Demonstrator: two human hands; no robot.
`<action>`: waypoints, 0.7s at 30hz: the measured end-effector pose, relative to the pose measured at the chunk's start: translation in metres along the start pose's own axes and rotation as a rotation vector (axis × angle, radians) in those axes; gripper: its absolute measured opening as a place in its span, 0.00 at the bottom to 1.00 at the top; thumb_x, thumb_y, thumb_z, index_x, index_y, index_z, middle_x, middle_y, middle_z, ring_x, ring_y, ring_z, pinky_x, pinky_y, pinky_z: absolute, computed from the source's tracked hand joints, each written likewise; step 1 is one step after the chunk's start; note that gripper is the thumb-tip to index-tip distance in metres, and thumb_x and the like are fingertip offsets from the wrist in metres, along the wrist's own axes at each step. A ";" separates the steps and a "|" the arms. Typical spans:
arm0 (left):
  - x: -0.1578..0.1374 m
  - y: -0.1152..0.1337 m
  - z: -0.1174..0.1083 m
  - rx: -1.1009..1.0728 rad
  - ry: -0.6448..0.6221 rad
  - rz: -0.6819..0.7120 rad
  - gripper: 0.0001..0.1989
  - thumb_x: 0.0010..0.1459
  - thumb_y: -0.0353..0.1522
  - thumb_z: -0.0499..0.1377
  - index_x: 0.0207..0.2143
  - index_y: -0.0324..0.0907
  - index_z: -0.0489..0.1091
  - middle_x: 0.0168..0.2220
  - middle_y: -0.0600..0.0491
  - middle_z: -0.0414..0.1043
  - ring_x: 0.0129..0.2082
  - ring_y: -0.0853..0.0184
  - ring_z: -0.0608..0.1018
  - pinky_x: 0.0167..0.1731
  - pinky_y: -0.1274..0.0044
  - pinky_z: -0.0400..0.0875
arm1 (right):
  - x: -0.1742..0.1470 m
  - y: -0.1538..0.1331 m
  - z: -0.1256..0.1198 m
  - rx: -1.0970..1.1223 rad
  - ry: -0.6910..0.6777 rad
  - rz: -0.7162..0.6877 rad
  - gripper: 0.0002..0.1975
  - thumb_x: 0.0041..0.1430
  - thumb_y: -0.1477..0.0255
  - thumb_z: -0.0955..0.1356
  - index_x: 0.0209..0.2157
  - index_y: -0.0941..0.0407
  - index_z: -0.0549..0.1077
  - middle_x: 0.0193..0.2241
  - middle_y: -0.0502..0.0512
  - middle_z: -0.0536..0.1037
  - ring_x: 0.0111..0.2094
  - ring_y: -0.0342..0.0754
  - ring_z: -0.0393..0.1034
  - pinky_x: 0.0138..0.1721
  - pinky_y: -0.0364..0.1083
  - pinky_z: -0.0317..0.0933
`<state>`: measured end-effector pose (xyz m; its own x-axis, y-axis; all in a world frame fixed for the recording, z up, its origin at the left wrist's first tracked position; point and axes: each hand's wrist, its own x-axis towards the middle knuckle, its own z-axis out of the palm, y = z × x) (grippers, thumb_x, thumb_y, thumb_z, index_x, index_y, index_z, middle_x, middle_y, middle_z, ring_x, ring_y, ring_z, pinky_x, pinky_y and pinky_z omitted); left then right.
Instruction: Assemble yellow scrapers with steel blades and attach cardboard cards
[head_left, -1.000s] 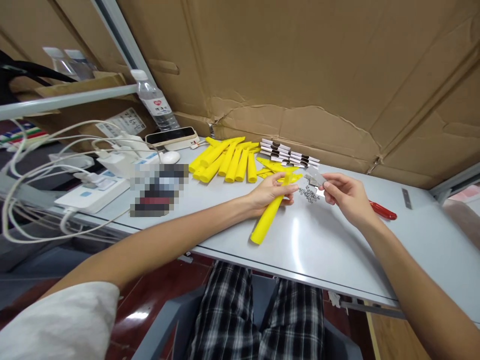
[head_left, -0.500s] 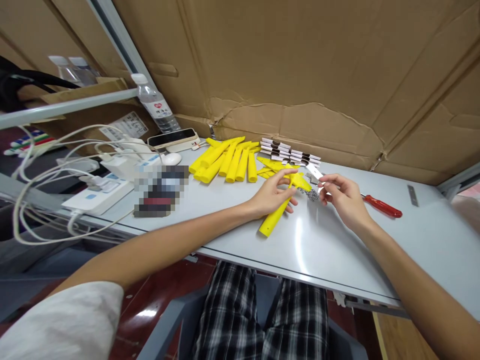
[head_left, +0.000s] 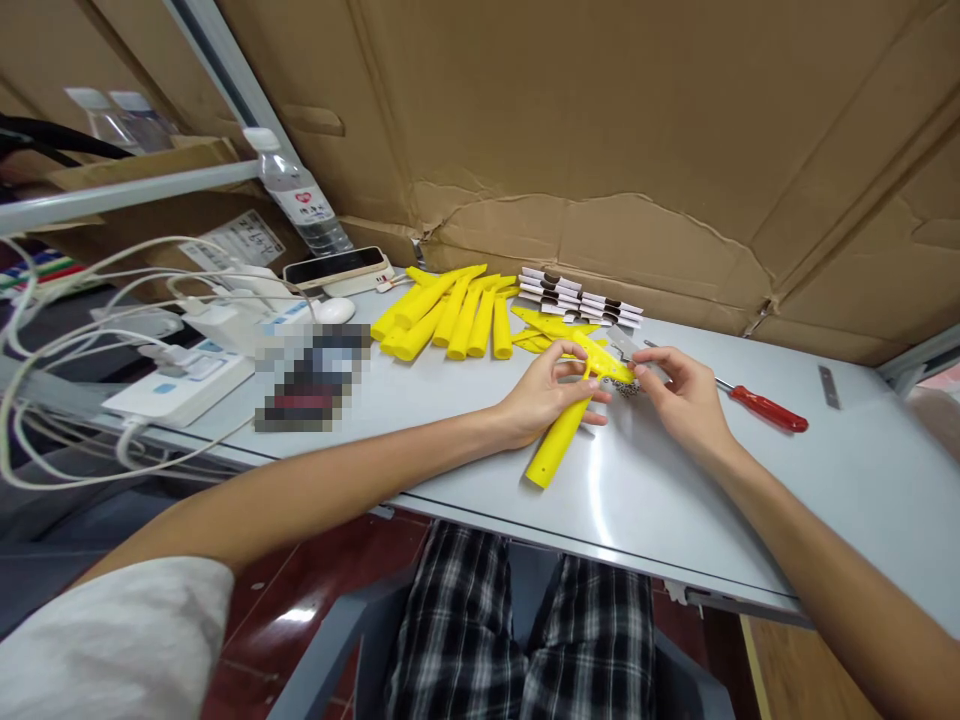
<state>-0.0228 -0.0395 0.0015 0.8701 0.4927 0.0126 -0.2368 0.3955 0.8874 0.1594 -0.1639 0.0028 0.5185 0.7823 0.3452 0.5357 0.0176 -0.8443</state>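
My left hand (head_left: 544,398) is closed round a yellow plastic handle (head_left: 559,445), a round tube with a flat angled head. Its tube end points down toward the table's front edge, and its head points right. My right hand (head_left: 679,390) is closed in a pinch at the tip of that head; what its fingers hold, if anything, is hidden. Just beyond the fingers is a thin grey metal blade (head_left: 622,342). Under the head lies a heap of small screws (head_left: 624,388), partly covered.
More yellow handles (head_left: 450,310) lie in a pile, with flat yellow pieces (head_left: 551,325) beside them. Behind are stacked paper-wrapped blades (head_left: 581,298). A red screwdriver (head_left: 769,408) and a metal strip (head_left: 829,388) lie right. Cables, a power strip (head_left: 180,385) and a bottle (head_left: 300,195) stand left.
The pale blade that stuck up from my right fingers no longer shows there. My right fingers have come to the handle's head, and the head has turned slightly to the right.
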 end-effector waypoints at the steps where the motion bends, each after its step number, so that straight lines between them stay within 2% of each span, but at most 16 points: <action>1: 0.000 -0.002 0.000 -0.004 -0.016 -0.009 0.26 0.51 0.35 0.77 0.42 0.43 0.62 0.45 0.53 0.71 0.41 0.58 0.85 0.38 0.56 0.85 | 0.000 0.000 0.001 0.007 -0.011 0.001 0.19 0.61 0.58 0.71 0.45 0.58 0.79 0.47 0.58 0.78 0.45 0.46 0.75 0.37 0.41 0.69; 4: -0.001 -0.006 -0.002 -0.008 -0.088 -0.064 0.24 0.51 0.37 0.77 0.37 0.41 0.64 0.42 0.51 0.73 0.45 0.57 0.83 0.42 0.57 0.84 | -0.001 0.000 0.004 0.059 -0.040 -0.001 0.19 0.59 0.59 0.73 0.45 0.57 0.79 0.48 0.57 0.78 0.45 0.46 0.76 0.39 0.42 0.72; 8: -0.002 -0.008 -0.002 -0.008 -0.144 -0.107 0.23 0.51 0.36 0.77 0.37 0.40 0.66 0.42 0.50 0.75 0.47 0.58 0.83 0.44 0.58 0.83 | -0.001 0.000 0.006 0.133 -0.053 0.033 0.19 0.56 0.58 0.76 0.43 0.57 0.80 0.47 0.57 0.78 0.37 0.43 0.76 0.38 0.43 0.75; 11: -0.001 -0.008 -0.001 0.012 -0.127 -0.093 0.23 0.51 0.36 0.77 0.38 0.40 0.66 0.43 0.50 0.74 0.44 0.58 0.84 0.43 0.58 0.83 | 0.000 0.002 0.006 0.176 -0.044 0.056 0.22 0.53 0.57 0.77 0.43 0.58 0.80 0.47 0.58 0.78 0.36 0.44 0.76 0.36 0.44 0.76; 14: 0.004 -0.005 -0.004 0.154 -0.038 -0.060 0.18 0.58 0.37 0.72 0.38 0.41 0.66 0.43 0.51 0.73 0.38 0.60 0.84 0.39 0.60 0.83 | 0.001 0.004 0.005 0.199 -0.029 0.073 0.23 0.50 0.57 0.78 0.42 0.59 0.80 0.46 0.58 0.78 0.36 0.45 0.76 0.36 0.45 0.77; 16: 0.009 0.002 -0.006 0.370 0.064 0.038 0.12 0.63 0.37 0.67 0.38 0.41 0.67 0.42 0.50 0.74 0.37 0.63 0.82 0.38 0.64 0.82 | 0.002 0.003 0.004 0.206 -0.030 0.086 0.24 0.49 0.56 0.79 0.42 0.59 0.79 0.46 0.59 0.78 0.36 0.46 0.77 0.37 0.46 0.77; 19: 0.004 0.019 0.001 0.695 0.233 0.378 0.05 0.61 0.32 0.65 0.37 0.41 0.72 0.43 0.50 0.75 0.43 0.65 0.79 0.42 0.71 0.78 | 0.003 0.003 0.002 0.189 -0.028 0.082 0.26 0.49 0.55 0.79 0.42 0.59 0.79 0.46 0.59 0.79 0.36 0.45 0.76 0.37 0.45 0.76; 20: -0.003 0.024 0.007 0.706 0.231 0.464 0.04 0.60 0.31 0.65 0.37 0.42 0.72 0.43 0.50 0.76 0.43 0.65 0.79 0.43 0.72 0.77 | 0.003 0.003 0.001 0.169 -0.027 0.078 0.26 0.49 0.55 0.79 0.43 0.59 0.79 0.45 0.59 0.79 0.35 0.45 0.76 0.37 0.45 0.76; 21: -0.014 0.029 0.016 0.658 0.149 0.495 0.04 0.60 0.29 0.63 0.39 0.43 0.73 0.42 0.50 0.77 0.42 0.66 0.79 0.42 0.73 0.77 | 0.004 0.003 0.000 0.144 -0.030 0.076 0.26 0.49 0.55 0.79 0.43 0.59 0.79 0.45 0.59 0.79 0.36 0.45 0.76 0.37 0.44 0.75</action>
<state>-0.0345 -0.0474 0.0340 0.6544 0.6062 0.4520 -0.2360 -0.4041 0.8837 0.1627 -0.1609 0.0014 0.5329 0.8029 0.2673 0.3930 0.0449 -0.9184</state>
